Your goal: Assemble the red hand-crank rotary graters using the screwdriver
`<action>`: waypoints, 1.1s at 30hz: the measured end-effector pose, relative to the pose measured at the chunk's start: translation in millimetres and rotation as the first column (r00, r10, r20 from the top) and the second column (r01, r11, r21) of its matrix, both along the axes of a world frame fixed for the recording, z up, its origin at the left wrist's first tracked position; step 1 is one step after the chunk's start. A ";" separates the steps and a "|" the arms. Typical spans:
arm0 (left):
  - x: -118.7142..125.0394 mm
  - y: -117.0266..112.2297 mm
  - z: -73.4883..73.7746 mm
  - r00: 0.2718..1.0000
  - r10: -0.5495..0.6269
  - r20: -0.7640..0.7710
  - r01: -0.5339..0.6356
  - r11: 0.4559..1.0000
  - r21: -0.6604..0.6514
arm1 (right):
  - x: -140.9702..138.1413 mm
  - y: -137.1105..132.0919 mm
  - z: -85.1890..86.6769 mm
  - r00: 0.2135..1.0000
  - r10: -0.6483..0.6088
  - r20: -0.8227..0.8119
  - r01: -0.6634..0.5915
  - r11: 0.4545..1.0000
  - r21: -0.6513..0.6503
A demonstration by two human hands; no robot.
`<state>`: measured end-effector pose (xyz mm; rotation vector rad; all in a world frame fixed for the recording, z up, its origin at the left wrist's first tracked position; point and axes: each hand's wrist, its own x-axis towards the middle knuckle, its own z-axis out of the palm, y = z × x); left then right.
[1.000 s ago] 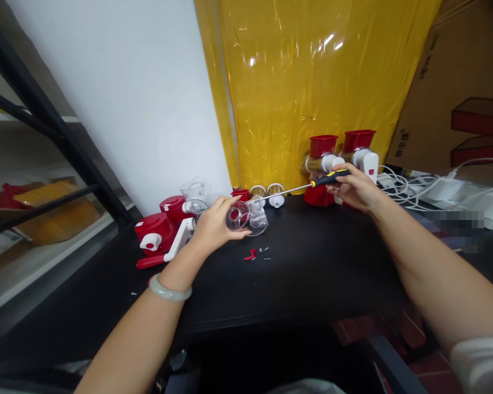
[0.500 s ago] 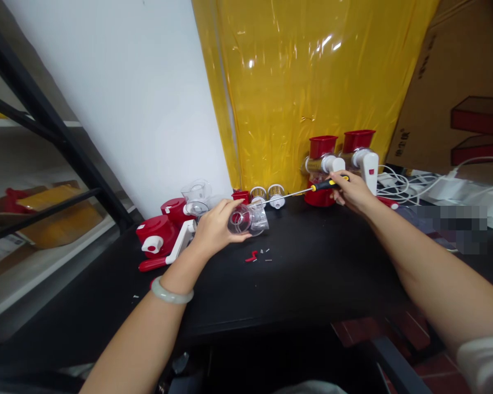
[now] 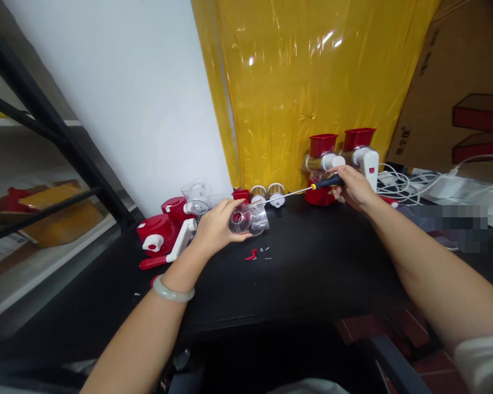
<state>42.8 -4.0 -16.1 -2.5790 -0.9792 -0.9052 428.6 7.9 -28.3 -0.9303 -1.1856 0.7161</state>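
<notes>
My left hand (image 3: 216, 227) is wrapped round a clear plastic housing (image 3: 250, 218) with a red part inside, held on its side just above the black table (image 3: 312, 273). My right hand (image 3: 353, 186) grips the black and yellow handle of a screwdriver (image 3: 296, 191), whose long shaft points left with its tip at the housing. A small red clip (image 3: 251, 254) and a few tiny screws (image 3: 265, 251) lie on the table just below the housing.
Red and white grinder parts (image 3: 160, 241) and a clear funnel (image 3: 196, 194) lie at the left. Two assembled red grinders (image 3: 340, 158) stand at the back by the yellow sheet (image 3: 312, 82). White cables (image 3: 419, 186) sit at the right, a cardboard box (image 3: 456, 82) behind, black shelving (image 3: 45, 137) left.
My right hand slid forward along the screwdriver handle and dipped a little, covering most of the yellow grip. The left hand and housing have barely shifted.
</notes>
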 end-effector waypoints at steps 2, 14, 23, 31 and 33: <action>-0.1 0.4 -0.3 1.000 0.011 0.001 -0.011 1.000 0.003 | 0.6 -0.3 0.5 0.999 -0.011 0.050 0.012 1.000 -0.023; -2.2 5.1 -1.4 1.000 0.007 0.011 -0.007 1.000 0.004 | -2.1 1.2 1.0 1.000 0.021 -0.015 -0.022 0.999 -0.027; -1.8 4.4 -1.6 1.000 0.015 0.010 -0.016 0.999 0.028 | -1.3 -3.4 1.0 0.978 -0.064 0.200 0.072 0.997 -0.030; 1.5 -0.7 1.7 1.000 -0.007 -0.007 0.008 0.989 0.149 | 1.3 2.2 -4.3 0.960 -0.171 0.223 0.191 0.979 -0.070; 2.2 -2.4 3.5 1.000 0.015 -0.007 -0.013 0.978 0.208 | 0.4 2.6 -4.4 0.966 -0.165 0.197 0.186 0.978 -0.091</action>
